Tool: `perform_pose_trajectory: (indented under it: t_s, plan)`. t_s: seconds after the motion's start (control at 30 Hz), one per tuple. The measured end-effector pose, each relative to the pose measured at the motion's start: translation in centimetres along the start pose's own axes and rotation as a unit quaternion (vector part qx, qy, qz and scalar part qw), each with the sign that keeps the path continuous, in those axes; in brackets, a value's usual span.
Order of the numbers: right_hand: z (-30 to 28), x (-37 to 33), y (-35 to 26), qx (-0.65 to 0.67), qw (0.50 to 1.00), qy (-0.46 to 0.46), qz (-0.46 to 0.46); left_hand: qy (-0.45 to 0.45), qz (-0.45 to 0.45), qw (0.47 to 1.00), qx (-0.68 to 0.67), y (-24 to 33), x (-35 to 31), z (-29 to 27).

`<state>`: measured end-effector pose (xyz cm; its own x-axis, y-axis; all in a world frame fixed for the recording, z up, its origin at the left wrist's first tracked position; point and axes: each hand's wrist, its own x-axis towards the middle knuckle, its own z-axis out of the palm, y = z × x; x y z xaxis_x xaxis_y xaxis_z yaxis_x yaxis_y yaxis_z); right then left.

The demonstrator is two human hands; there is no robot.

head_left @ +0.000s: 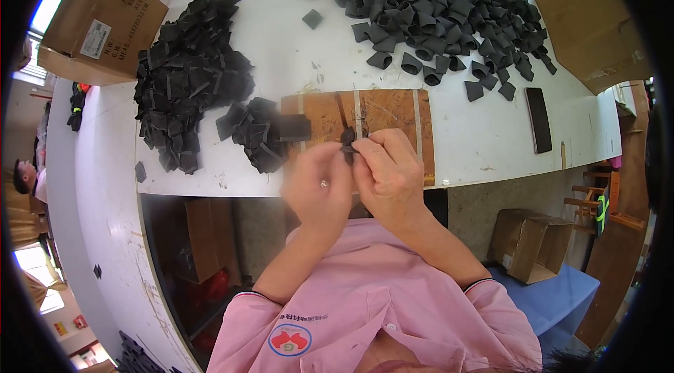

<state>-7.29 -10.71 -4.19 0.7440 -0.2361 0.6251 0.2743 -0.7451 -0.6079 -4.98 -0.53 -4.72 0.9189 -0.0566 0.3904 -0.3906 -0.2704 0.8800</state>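
Note:
My left hand (319, 180), a little blurred, and my right hand (387, 169) meet at the front of a worn wooden board (400, 117). Between their pinched fingertips is a small black piece (347, 138); its exact shape is partly covered by the fingers. A thin dark strip or groove runs away from it across the board. Left of my left hand lies a small heap of flat black pieces (256, 134), one of them overlapping the board's left edge. Behind that heap is a larger pile of similar flat black pieces (189, 78).
Rolled, tube-like black pieces (435, 11) cover the far right of the white table (281, 57). A phone (538, 120) lies at right. Cardboard boxes (105, 22) stand at both back corners. An open carton (530, 243) rests on a blue surface (562, 296) to the right.

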Motion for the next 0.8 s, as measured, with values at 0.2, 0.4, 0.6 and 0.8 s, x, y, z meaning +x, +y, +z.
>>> perform_pose_trajectory:
  t_s: [0.2, 0.4, 0.6, 0.8]
  plan:
    - [-1.1, 0.8, 0.8, 0.300, 0.907, -0.061, 0.291, -0.179, -0.387, 0.686, -0.589, 1.2, 2.3, -2.2]
    - [-1.0, 0.3, 0.6, 0.712, 0.481, -0.155, 0.487, -0.023, -0.054, 0.987, -0.148, 0.7, 1.3, -0.2]
    - [-2.8, 4.0, 0.1, 0.519, 0.709, -0.236, 0.415, -0.157, -0.283, 0.739, -0.591, 0.9, 4.0, -2.2]
    - [-1.1, 8.7, 1.2, 0.556, 0.702, -0.276, 0.349, -0.235, -0.325, 0.500, -0.767, 1.2, 7.2, -2.3]
